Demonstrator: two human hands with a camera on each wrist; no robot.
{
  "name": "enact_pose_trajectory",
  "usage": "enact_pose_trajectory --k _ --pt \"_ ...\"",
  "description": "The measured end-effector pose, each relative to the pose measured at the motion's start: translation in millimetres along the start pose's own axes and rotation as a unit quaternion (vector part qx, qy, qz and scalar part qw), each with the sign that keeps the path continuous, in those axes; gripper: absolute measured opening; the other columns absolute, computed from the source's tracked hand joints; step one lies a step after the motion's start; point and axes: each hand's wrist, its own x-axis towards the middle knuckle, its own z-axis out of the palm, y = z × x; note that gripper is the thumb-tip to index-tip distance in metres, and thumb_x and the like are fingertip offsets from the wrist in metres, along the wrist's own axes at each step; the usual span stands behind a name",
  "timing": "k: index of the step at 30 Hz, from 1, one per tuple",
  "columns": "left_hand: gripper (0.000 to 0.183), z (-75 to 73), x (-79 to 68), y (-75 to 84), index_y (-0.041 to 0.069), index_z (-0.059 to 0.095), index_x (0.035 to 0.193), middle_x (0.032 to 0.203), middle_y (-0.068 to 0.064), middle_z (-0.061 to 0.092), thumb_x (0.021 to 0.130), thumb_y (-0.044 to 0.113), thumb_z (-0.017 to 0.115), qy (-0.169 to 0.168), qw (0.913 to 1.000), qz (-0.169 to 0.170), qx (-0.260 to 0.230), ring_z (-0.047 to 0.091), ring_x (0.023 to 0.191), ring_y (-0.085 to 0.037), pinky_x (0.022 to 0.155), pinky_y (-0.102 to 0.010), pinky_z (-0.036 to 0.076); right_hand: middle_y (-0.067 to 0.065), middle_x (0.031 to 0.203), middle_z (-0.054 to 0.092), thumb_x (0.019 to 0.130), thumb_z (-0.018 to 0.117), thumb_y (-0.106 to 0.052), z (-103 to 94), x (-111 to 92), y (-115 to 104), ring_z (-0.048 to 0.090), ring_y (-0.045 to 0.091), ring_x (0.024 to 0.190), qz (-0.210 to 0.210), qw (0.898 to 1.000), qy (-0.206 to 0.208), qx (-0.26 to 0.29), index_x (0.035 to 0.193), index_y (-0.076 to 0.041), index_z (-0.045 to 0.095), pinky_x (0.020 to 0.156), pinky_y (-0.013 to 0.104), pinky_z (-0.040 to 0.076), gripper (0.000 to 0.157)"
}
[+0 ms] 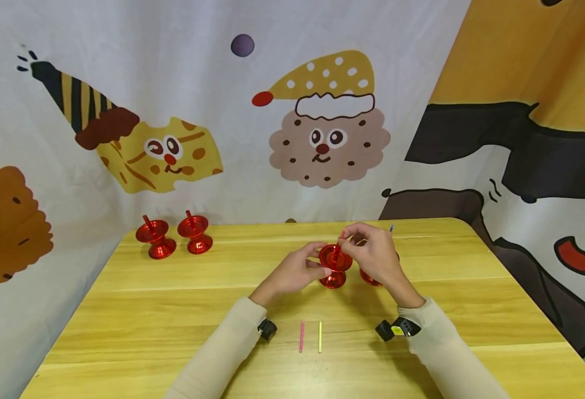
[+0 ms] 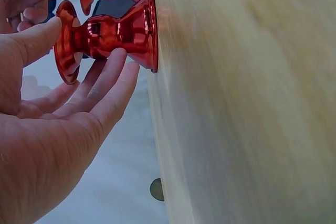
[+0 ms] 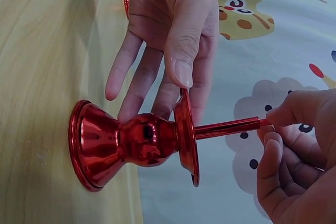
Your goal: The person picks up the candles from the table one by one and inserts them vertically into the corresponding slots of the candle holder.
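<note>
A shiny red candle holder [image 1: 333, 279] stands on the table, with a narrow tube [image 3: 226, 128] rising from its dish. My left hand [image 1: 294, 271] holds it from the left: the thumb is at the dish rim and the fingers lie along the body. At the tube's top, my right hand [image 1: 372, 252] pinches a thin red-pink candle [image 3: 265, 123] between thumb and fingertips; its lower end is hidden in the tube. Another red holder [image 1: 370, 278] stands just right of this one, mostly hidden behind the right hand, with a blue tip [image 1: 392, 228] showing above.
Two more red holders, one at the far left [image 1: 161, 249] and one beside it [image 1: 199, 244], stand near the table's back edge. In front of my hands lie a pink candle [image 1: 301, 337] and a yellow candle [image 1: 320, 337]. A printed curtain [image 1: 242, 194] hangs behind the table.
</note>
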Motion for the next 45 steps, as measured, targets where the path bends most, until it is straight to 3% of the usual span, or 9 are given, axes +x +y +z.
enact_pose_trajectory --k 6,15,28,39,45 --pt "0.060 0.3 -0.7 -0.5 0.020 0.044 0.146 0.126 -0.005 0.059 0.093 0.025 0.070 0.003 1.0000 -0.001 -0.008 0.065 0.107 -0.022 0.081 -0.028 0.054 -0.008 0.077 0.067 0.082 0.076 -0.011 0.6 0.2 0.5 0.061 0.009 0.068 -0.010 1.000 -0.002 -0.008 0.085 -0.017 0.070 0.062 0.029 0.055 0.009" --pt "0.062 -0.2 -0.5 -1.2 0.016 0.042 0.148 0.127 -0.006 0.058 0.093 0.029 0.069 0.001 1.0000 -0.005 -0.008 0.065 0.108 -0.021 0.082 -0.029 0.054 -0.005 0.075 0.067 0.087 0.074 -0.016 1.0 1.8 -0.6 0.063 0.010 0.068 -0.019 0.999 -0.010 -0.038 0.086 -0.015 0.068 0.060 0.031 0.055 0.006" --pt "0.062 -1.0 -1.2 2.3 0.015 0.041 0.149 0.130 -0.007 0.058 0.095 0.028 0.068 -0.002 1.0000 -0.004 -0.001 0.064 0.110 -0.024 0.083 -0.029 0.054 -0.003 0.082 0.067 0.087 0.074 -0.007 1.2 3.4 -2.5 0.063 0.010 0.067 -0.057 0.997 -0.023 -0.050 0.088 -0.010 0.069 0.061 0.029 0.055 0.006" --pt "0.063 1.4 0.3 3.0 0.016 0.040 0.149 0.127 -0.008 0.059 0.094 0.027 0.068 0.003 0.9999 -0.010 0.002 0.064 0.110 -0.024 0.083 -0.029 0.055 -0.005 0.085 0.067 0.083 0.077 -0.012 -5.3 4.7 1.9 0.063 0.011 0.066 -0.042 0.997 -0.038 -0.047 0.091 -0.013 0.067 0.055 0.027 0.053 0.012" --pt "0.062 5.5 1.7 3.9 0.016 0.041 0.148 0.129 -0.010 0.058 0.094 0.026 0.069 0.009 0.9999 -0.007 -0.002 0.064 0.109 -0.023 0.082 -0.028 0.055 -0.006 0.072 0.061 0.082 0.078 -0.017 -19.2 3.7 -7.6 0.056 0.011 0.059 -0.032 0.996 -0.051 -0.064 0.084 -0.015 0.061 0.051 0.028 0.047 0.017"
